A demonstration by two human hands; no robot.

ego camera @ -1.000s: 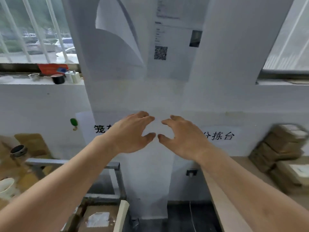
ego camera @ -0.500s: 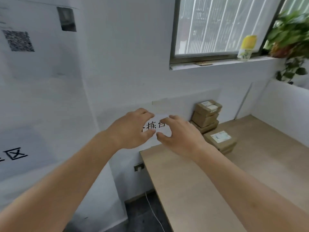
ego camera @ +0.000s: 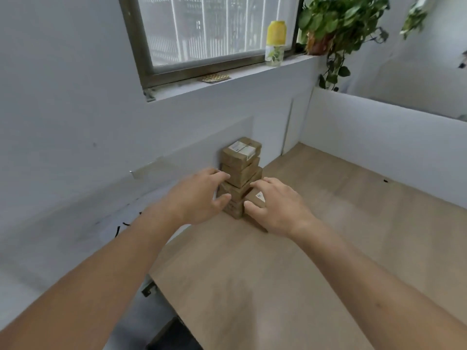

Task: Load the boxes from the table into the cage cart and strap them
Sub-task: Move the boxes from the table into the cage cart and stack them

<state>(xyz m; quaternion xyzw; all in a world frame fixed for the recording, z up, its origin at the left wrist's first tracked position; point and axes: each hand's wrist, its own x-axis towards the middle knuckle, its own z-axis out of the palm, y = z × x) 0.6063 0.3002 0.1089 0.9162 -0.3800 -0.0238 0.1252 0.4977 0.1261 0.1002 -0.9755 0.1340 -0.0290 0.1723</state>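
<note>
A stack of brown cardboard boxes (ego camera: 241, 162) stands against the wall at the far side of the wooden table (ego camera: 290, 274); the top box carries a white label. A lower box (ego camera: 256, 198) with a small label sits in front of the stack, partly hidden by my right hand. My left hand (ego camera: 199, 198) is stretched out in front of the stack's left side, fingers spread and relaxed. My right hand (ego camera: 275, 205) hovers at the lower box, fingers relaxed. Whether either hand touches a box I cannot tell. The cage cart is out of view.
A window with a sill runs along the wall above the table. On the sill stand a yellow-capped bottle (ego camera: 275, 44) and a green potted plant (ego camera: 336, 24). A white partition (ego camera: 379, 137) borders the table's right side. Floor shows at the table's left.
My view has swung right, from the pillar and cage cart area to the table. Both hands, still held out together, now reach the box stack.
</note>
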